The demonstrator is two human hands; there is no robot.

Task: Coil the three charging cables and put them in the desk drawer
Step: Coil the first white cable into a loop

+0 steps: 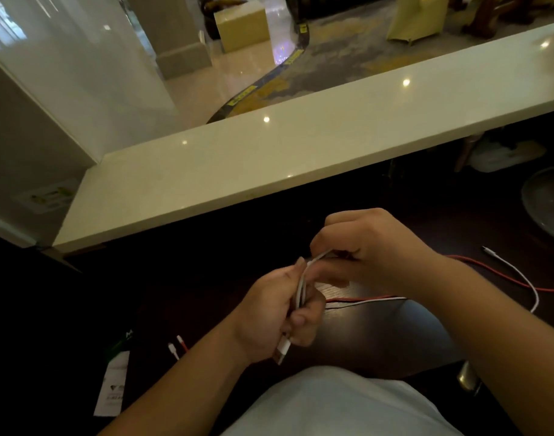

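Observation:
My left hand [269, 313] grips a folded bundle of a white charging cable [302, 286], whose USB plug sticks out below my fist. My right hand [363, 247] pinches the upper loop of that same cable just above the left hand. A red cable [502, 278] and a second white cable [521, 275] lie loose on the dark desk [181, 278] to the right, running under my right forearm. Two small plug ends, one white and one red [178, 346], lie left of my left wrist. No drawer can be made out.
A raised pale stone counter [269, 158] runs across behind the dark desk. A white paper tag [112, 385] lies at the lower left. A round glassy object [549, 199] sits at the right edge. A brass knob [467, 377] shows at the lower right.

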